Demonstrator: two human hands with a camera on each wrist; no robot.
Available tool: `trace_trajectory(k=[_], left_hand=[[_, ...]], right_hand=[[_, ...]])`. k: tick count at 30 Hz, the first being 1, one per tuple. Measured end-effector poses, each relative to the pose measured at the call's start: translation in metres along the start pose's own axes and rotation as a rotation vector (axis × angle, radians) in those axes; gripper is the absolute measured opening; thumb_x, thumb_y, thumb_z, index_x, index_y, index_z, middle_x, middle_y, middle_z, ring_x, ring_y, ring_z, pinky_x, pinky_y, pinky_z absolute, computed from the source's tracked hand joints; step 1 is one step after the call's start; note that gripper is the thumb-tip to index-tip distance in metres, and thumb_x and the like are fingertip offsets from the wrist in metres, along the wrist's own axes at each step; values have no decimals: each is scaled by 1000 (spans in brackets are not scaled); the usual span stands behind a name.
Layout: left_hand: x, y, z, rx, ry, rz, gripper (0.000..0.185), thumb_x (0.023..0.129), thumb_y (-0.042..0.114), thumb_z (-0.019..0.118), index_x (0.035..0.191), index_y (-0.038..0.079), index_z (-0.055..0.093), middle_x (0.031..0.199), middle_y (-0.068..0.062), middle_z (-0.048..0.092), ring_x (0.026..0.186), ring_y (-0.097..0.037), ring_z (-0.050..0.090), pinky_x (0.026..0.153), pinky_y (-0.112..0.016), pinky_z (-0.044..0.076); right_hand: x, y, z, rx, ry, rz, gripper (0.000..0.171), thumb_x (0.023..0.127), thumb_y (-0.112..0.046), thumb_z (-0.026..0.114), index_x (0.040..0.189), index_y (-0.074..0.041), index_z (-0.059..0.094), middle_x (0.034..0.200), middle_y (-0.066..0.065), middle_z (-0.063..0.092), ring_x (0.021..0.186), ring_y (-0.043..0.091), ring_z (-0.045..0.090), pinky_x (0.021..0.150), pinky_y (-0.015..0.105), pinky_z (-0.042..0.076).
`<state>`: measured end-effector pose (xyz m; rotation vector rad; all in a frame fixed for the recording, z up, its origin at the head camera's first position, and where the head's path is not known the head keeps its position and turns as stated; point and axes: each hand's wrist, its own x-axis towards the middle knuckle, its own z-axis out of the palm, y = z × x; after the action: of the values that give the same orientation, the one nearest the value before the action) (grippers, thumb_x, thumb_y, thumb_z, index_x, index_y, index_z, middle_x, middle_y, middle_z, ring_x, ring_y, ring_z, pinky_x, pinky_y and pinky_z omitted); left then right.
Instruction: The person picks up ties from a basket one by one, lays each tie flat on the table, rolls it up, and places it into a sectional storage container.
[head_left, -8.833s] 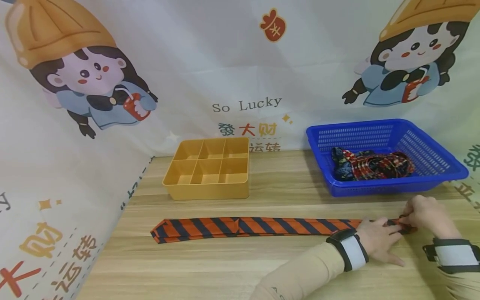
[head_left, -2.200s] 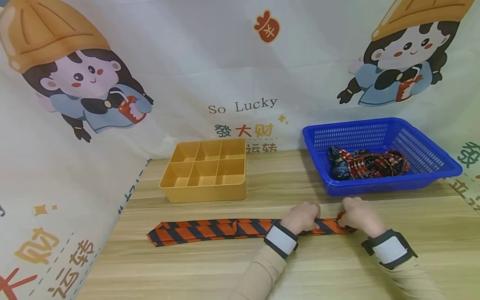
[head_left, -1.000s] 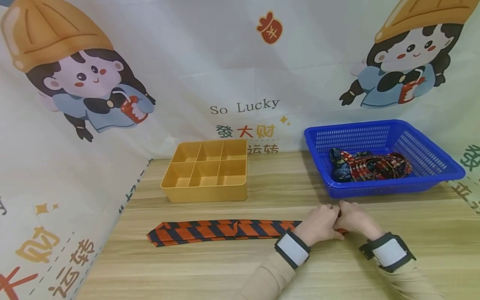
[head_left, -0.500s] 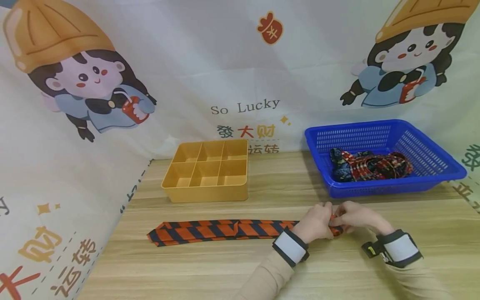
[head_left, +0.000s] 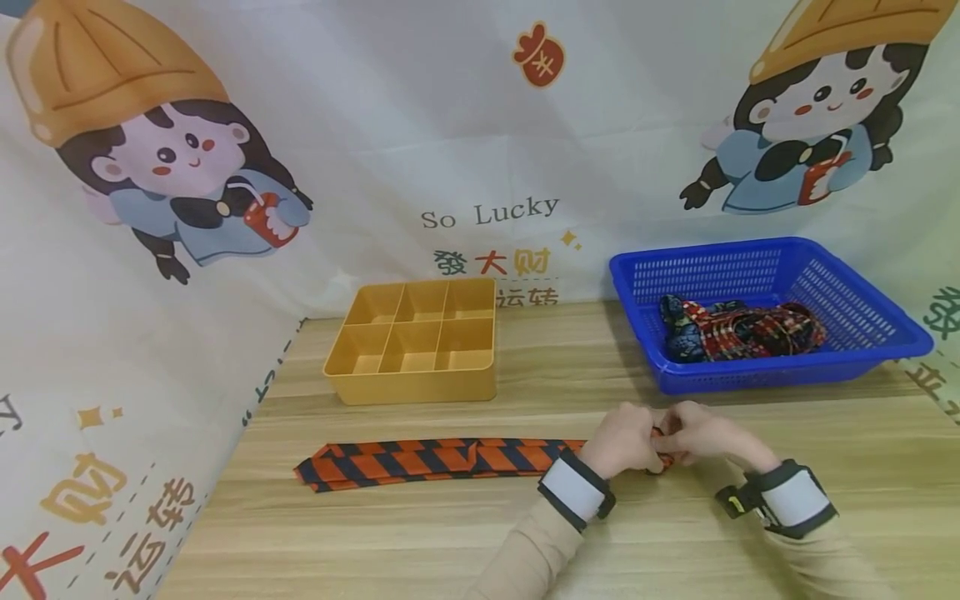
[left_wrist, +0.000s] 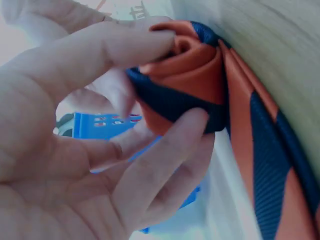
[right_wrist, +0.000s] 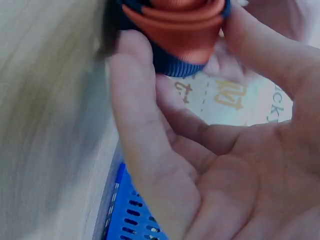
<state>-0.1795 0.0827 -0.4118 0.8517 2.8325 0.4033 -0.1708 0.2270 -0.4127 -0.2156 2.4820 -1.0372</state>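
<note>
Two hands meet over the rolled end of an orange-and-navy striped tie (head_left: 442,457) on a pale wooden worktop (head_left: 465,533). The left hand (head_left: 621,439) curls its fingers (left_wrist: 165,150) and thumb round the roll (left_wrist: 187,75), as the left wrist view shows; the right hand (head_left: 701,431) pinches the same roll from the other side, its fingers (right_wrist: 135,125) under the coiled cloth in the right wrist view. The two hands are together, touching or very nearly so, both clamped on the tie. Each wrist wears a black-and-white band, above beige sleeves.

From the roll, the unrolled length of the tie lies flat on the worktop toward 9 o'clock, ending in a pointed tip. At about 10 o'clock from the hands sits a yellow six-compartment tray (head_left: 412,385), well apart from the tie. At about 1 o'clock, near the hands, stands a blue perforated basket (head_left: 862,350) holding a bundle of dark patterned cloth (head_left: 742,331), possibly more ties, though the folds are too tangled to tell. Behind everything hangs a white backdrop (head_left: 480,125) printed with cartoon figures and the words "So Lucky".
</note>
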Motion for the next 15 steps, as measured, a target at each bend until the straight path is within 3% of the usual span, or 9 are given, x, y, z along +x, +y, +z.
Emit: trace_trajectory(k=[4, 9, 11, 15], left_hand=[[1, -5, -1, -101, -75, -71, 37, 69, 20, 82, 66, 13, 46, 61, 6, 39, 54, -7, 39, 44, -16, 32], [5, -18, -3, -123, -163, -30, 34, 69, 22, 84, 87, 11, 57, 74, 6, 53, 65, -6, 47, 54, -14, 39], [6, -25, -5, -90, -193, -53, 39, 70, 25, 84, 98, 11, 60, 86, 6, 60, 74, -6, 53, 62, -15, 43], [5, -35, -9, 81, -208, -196, 38, 73, 29, 82, 103, 16, 63, 99, 5, 66, 89, -9, 59, 72, -24, 48]], right_hand=[[2, 3, -1, 84, -75, 13, 25, 89, -23, 64, 87, 2, 60, 73, 2, 63, 65, 11, 60, 62, 27, 53], [8, 8, 2, 122, -96, 0, 29, 81, -30, 68, 77, -4, 57, 68, -2, 55, 62, 10, 57, 60, 25, 52], [8, 8, 3, 121, -77, 4, 30, 80, -32, 70, 76, -4, 58, 68, -2, 55, 62, 11, 57, 60, 26, 53], [5, 3, 5, 113, -33, 44, 30, 80, -31, 71, 78, -3, 59, 70, 0, 54, 63, 12, 57, 61, 28, 55]])
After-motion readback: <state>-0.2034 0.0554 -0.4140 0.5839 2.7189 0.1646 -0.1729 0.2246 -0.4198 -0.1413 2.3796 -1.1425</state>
